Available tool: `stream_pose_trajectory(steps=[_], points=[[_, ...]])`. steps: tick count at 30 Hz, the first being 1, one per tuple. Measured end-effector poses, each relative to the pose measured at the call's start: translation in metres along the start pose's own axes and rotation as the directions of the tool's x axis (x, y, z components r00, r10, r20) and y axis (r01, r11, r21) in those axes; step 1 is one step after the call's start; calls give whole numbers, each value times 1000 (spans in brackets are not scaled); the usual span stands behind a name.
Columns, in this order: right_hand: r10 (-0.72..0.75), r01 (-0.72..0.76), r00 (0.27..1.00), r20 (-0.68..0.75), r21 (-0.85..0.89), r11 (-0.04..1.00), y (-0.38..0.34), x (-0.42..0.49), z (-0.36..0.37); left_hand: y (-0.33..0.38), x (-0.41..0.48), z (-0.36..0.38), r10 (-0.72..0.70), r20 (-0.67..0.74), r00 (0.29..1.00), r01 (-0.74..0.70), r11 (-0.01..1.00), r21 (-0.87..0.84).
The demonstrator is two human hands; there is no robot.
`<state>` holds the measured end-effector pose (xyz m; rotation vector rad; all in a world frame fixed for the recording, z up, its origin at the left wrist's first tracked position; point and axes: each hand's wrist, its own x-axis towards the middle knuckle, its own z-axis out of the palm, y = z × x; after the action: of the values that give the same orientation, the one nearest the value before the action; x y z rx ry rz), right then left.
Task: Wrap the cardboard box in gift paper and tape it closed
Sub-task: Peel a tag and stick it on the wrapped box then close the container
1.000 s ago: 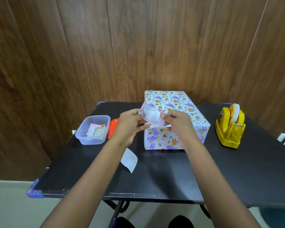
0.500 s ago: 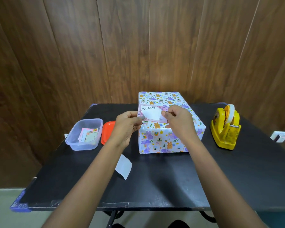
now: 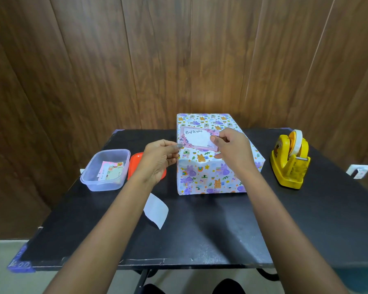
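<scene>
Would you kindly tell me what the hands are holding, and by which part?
A Best Wishes card: left hand pinches its lower-left corner, right hand its right edge.

Setting: we log an indoor gift-wrapping corner; home or office, we cannot tell. Evidence: dark wood-panelled wall (image 3: 157, 71); small black bench (image 3: 200, 240); yellow tape dispenser (image 3: 290, 164); clear tub (image 3: 98, 181) of greeting cards (image 3: 111, 171); box in printed gift paper (image 3: 210, 177); pale floor (image 3: 0, 251).

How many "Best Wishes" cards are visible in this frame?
3. One pink-bordered rectangular card, pinched by the left hand and right hand over the pattern-wrapped box; two overlapping cards in the clear plastic tub, maybe more underneath.
</scene>
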<state>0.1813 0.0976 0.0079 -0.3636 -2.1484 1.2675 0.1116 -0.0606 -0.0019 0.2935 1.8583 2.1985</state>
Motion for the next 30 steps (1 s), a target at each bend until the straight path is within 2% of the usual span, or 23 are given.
stream_pose_trajectory(steps=[14, 18, 22, 26, 30], points=[[29, -30, 999, 19, 66, 997, 13, 25, 0, 5, 23, 12, -99, 201, 975, 124, 986, -111], [41, -40, 999, -24, 55, 998, 17, 35, -3, 7, 34, 12, -128, 241, 962, 141, 989, -39], [88, -87, 996, -7, 111, 990, 21, 47, -8, 10, 47, 8, -75, 191, 979, 72, 997, 25], [95, -97, 995, 24, 138, 986, 22, 56, -10, 15, 67, 21, 55, 201, 978, -119, 939, 323], [101, -101, 995, 2, 116, 988, 23, 65, -11, 23, 82, 37, 26, 255, 967, -132, 903, 409]])
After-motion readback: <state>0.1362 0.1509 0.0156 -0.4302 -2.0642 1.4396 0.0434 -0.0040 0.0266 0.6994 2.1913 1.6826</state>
